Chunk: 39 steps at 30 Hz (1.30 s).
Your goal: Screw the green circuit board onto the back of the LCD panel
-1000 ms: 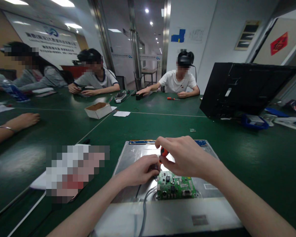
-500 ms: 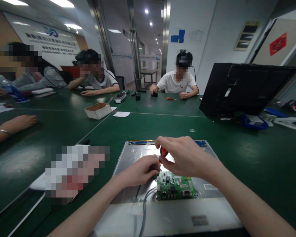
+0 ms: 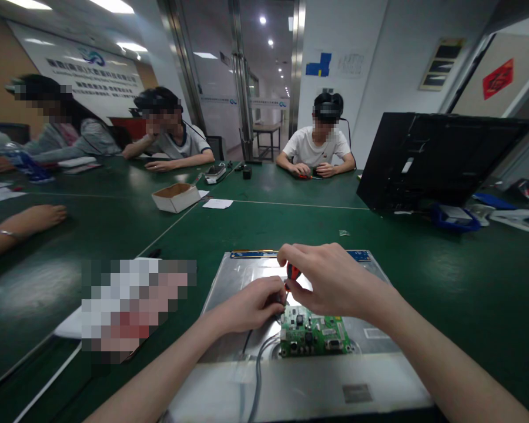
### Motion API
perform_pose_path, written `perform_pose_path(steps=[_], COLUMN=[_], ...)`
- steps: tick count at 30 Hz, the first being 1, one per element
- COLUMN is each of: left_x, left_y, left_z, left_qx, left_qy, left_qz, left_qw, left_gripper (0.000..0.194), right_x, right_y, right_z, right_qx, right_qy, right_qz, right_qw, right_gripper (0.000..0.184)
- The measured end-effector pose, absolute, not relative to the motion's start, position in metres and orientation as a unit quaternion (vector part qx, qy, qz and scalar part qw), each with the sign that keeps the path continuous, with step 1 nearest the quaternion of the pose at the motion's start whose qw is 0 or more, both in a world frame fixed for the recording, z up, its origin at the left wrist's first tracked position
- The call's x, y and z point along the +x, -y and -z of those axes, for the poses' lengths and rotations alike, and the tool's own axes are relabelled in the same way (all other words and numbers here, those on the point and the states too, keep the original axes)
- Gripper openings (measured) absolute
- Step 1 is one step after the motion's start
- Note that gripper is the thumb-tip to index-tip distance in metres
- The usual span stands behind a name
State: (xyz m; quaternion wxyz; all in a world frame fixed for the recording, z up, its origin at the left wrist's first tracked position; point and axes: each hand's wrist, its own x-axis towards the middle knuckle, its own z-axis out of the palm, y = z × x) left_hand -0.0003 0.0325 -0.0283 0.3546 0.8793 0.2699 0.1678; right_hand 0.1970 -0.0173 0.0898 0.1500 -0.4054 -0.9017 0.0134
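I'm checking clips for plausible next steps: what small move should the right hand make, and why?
Probably a slight turn of the red and black handle, seemingly a screwdriver's. The right hand grips it over the metal panel, near the green circuit board, with the left hand close by its lower end. The tip is hidden, so this is tentative.

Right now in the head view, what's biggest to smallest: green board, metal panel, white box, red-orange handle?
1. metal panel
2. green board
3. white box
4. red-orange handle, partly hidden by the right hand
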Motion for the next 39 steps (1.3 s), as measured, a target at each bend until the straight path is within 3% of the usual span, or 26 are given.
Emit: perform_pose_path(steps=[15,21,39], left_x=[-0.0005,-0.0007,-0.0005], left_y=[-0.0337,-0.0336,-0.0358], left_z=[0.0263,0.0280,0.0274], left_qx=[0.886,0.888,0.892], left_qy=[-0.254,-0.251,-0.241], left_qz=[-0.162,-0.169,-0.166], left_qw=[0.354,0.346,0.346], left_gripper=[0.008,0.007,0.007], right_x=[0.1996,0.1972,0.1950], right_y=[0.0186,0.0168,0.0180], right_z=[-0.0916,-0.0904,-0.0896], right_qx=[-0.379,-0.416,-0.412], right_qy=[0.913,0.896,0.899], right_qz=[-0.035,-0.020,-0.004], right_qw=[0.149,0.152,0.148], right_gripper=[0.028,0.018,0.015])
